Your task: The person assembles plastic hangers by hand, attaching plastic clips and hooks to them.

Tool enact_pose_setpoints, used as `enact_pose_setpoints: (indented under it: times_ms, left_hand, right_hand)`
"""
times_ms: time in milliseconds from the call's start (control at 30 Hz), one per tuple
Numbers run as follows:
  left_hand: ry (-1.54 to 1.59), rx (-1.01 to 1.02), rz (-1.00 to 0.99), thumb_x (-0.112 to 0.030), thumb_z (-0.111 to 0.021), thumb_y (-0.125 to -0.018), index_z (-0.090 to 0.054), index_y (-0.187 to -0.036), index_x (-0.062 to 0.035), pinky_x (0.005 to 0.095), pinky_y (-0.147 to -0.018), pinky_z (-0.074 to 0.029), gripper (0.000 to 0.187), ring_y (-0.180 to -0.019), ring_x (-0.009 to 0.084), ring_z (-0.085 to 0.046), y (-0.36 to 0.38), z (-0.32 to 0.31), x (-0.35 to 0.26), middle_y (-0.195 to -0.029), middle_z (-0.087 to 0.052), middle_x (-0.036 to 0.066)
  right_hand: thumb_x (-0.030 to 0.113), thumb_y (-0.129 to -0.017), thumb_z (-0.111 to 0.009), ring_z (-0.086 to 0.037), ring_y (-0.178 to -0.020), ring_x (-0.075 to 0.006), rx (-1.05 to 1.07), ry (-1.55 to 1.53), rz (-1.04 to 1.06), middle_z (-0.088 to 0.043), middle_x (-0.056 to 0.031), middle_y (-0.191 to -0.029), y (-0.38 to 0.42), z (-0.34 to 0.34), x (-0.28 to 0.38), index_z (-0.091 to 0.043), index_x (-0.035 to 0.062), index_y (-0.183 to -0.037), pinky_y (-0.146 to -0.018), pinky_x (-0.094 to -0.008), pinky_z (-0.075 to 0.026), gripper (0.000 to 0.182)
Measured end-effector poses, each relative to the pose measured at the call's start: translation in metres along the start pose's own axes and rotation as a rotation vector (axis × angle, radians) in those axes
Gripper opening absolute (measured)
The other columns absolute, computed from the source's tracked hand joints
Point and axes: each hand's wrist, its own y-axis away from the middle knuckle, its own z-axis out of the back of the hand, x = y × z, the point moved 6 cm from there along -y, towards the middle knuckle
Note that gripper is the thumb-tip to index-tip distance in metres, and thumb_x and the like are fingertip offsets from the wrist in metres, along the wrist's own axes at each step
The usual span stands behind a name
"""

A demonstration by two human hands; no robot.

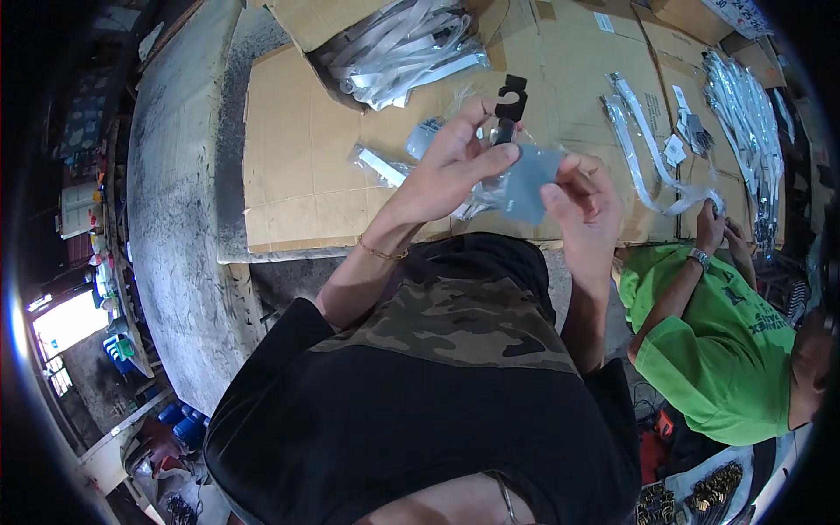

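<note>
My left hand (pixel 453 166) is closed, its thumb and fingers pinching a black plastic hanger hook (pixel 511 98) that points up past the fingertips. Below the hook, a small translucent grey-blue plastic bag (pixel 528 185) spans the gap between both hands. My right hand (pixel 588 199) pinches the bag's right edge between thumb and fingers. Whether the hook's lower part is inside the bag is hidden by my left thumb. Under my left wrist lies a white strap in clear wrapping (pixel 381 166), beside more crumpled clear plastic (pixel 424 137).
A cardboard box (pixel 302 22) full of plastic-wrapped white straps stands at the back left. Flattened cardboard (pixel 289 175) covers the table. To the right, a co-worker in a green shirt (pixel 713 341) handles long wrapped straps (pixel 643 162), near a larger strap pile (pixel 748 131).
</note>
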Motion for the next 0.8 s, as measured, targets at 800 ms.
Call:
enact_pose_setpoints:
  times_ms: [800]
  left_hand:
    - [0.109,-0.255,-0.101,-0.008,-0.059,-0.090,-0.051,-0.120,0.0061,0.0334,-0.074,-0.057,0.034,-0.088,0.0234,-0.066,0.006,0.020,-0.006,-0.098,-0.064,0.012]
  right_hand:
    - [-0.005,-0.076,-0.071,-0.060,-0.075,-0.0080,0.299,0.043,-0.147,-0.063,-0.0031,-0.077,0.012,-0.016,-0.006,-0.049,0.0023,-0.124,-0.068,-0.0205,-0.046,0.053]
